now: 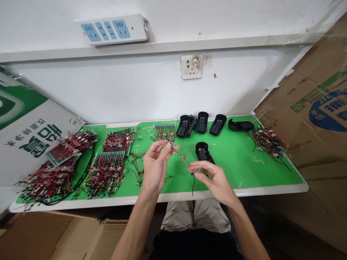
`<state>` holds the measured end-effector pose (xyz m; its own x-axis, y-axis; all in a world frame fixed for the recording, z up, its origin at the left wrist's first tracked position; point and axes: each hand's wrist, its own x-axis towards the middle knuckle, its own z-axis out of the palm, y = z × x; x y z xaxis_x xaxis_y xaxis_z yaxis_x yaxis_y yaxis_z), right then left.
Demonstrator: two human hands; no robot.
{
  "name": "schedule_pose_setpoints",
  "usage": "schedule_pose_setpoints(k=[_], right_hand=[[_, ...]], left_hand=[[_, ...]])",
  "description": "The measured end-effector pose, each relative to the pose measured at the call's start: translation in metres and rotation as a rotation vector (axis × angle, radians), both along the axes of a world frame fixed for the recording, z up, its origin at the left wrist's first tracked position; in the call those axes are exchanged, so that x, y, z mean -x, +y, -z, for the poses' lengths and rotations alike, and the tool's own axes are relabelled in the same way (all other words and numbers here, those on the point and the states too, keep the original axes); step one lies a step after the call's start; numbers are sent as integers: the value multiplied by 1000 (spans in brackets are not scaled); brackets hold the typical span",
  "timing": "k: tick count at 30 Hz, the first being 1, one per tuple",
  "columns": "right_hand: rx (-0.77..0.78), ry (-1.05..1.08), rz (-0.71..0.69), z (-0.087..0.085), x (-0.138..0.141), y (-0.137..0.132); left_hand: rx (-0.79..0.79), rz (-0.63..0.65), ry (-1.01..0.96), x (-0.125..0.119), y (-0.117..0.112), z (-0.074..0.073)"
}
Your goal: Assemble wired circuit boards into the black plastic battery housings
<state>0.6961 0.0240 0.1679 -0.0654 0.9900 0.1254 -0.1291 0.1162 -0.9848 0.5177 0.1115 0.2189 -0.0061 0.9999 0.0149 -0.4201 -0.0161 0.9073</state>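
Note:
A thin red wire (180, 156) stretches between my two hands above the green mat. My left hand (159, 157) pinches its upper left end; whatever sits at that end is mostly hidden by the fingers. My right hand (210, 177) has its fingertips closed on the lower end, where a small black piece and a dark wire (193, 186) hang down. Just behind my right hand lies a black plastic shell (204, 151), partly covered by the fingers. Beyond my left hand is a strip of small circuit boards with wires (165, 130).
Wired board bundles (107, 169) and a larger pile (51, 177) cover the table's left side. Several black shells (202, 122) stand along the back. More wired pieces (267, 142) lie at the right, beside a cardboard wall (311, 108). A power strip (111, 29) hangs above.

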Motion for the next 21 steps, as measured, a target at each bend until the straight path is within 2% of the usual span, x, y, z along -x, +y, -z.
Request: schedule_pose_setpoints(k=[5, 13, 18, 21], right_hand=[[65, 150, -84, 0, 5, -8], [83, 219, 88, 13, 13, -4], [41, 167, 140, 10, 12, -3], [26, 153, 165, 5, 11, -4]], left_hand=[[-28, -56, 27, -1, -2, 3], [-33, -83, 98, 0, -12, 8], [-65, -74, 143, 1, -19, 3], [-105, -60, 155, 5, -21, 5]])
